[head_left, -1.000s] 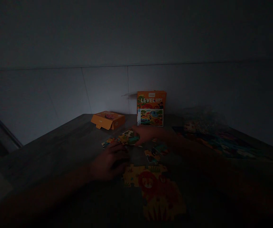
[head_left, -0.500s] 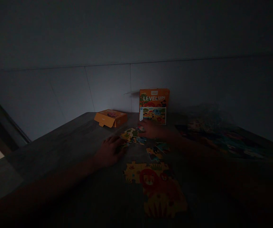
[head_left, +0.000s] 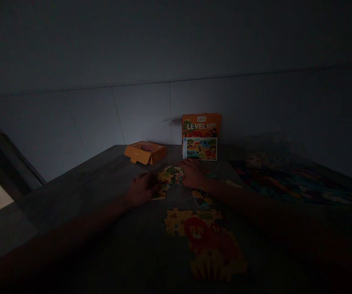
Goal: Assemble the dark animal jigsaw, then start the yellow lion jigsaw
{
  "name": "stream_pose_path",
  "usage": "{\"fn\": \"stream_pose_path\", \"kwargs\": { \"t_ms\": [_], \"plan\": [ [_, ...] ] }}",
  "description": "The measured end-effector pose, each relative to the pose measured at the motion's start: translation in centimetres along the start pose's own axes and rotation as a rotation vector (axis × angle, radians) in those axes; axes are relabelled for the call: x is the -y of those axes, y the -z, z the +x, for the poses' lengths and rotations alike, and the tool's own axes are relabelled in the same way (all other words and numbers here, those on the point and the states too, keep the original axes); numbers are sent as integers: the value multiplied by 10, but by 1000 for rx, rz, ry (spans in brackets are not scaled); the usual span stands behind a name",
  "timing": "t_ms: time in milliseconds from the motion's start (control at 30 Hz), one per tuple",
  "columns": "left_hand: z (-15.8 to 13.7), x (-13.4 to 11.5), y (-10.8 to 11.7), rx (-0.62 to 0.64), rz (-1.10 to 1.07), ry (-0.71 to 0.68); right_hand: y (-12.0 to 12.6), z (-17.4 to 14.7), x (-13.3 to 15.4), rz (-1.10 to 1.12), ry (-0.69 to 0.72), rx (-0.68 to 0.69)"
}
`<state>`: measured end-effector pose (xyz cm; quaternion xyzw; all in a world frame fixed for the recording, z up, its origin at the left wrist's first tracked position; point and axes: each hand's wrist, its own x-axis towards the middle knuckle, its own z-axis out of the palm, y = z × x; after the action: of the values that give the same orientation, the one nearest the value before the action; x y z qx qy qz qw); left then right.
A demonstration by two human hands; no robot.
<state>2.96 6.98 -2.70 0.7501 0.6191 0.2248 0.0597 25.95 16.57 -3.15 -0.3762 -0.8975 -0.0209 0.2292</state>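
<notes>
Dim light blurs much of the detail. Loose jigsaw puzzle pieces (head_left: 171,175) lie in a small heap between my two hands. My left hand (head_left: 142,188) is at the heap's left side, fingers curled round the edge of a yellowish puzzle piece (head_left: 161,194). From the right, my right hand (head_left: 193,174) reaches over the heap with bent, closed fingers; whatever is beneath their tips is hidden. Under my right forearm lie a few more pieces (head_left: 202,198). Nearer to me is a joined puzzle section (head_left: 215,245) with a red lion on yellow ground.
An orange box (head_left: 147,152) with an opened flap lies at the back left. Against the wall stands an orange "LEVEL UP!" box (head_left: 202,122), with a picture card (head_left: 200,148) before it. Dark colourful puzzle parts (head_left: 301,183) and clear plastic wrap (head_left: 273,149) are at the right.
My right hand has come back from near the picture card to the heap, its fingers more bent. A puzzle piece by my left hand has shifted toward me. The view has turned slightly.
</notes>
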Motion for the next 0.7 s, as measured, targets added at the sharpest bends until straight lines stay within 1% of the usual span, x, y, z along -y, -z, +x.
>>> {"fn": "stream_pose_path", "kwargs": {
  "t_ms": [100,200,333,433,533,600,700],
  "plan": [
    [-2,1,-1,11,-7,-48,-3,0,7,60,93,41],
    [-4,1,-1,30,-11,-74,-5,0,7,105,148,75],
    [-5,-1,0,41,-1,-63,-9,-2,2,156,157,54],
    [-6,-4,2,50,16,-64,-5,-2,-1,187,161,21],
    [-8,-6,2,54,38,-75,14,-1,1,251,221,-30],
    [-9,-5,0,41,60,-76,34,-4,6,360,318,-37],
    [-12,-3,-1,-21,110,-123,63,-22,22,518,507,40]
  ]
}}
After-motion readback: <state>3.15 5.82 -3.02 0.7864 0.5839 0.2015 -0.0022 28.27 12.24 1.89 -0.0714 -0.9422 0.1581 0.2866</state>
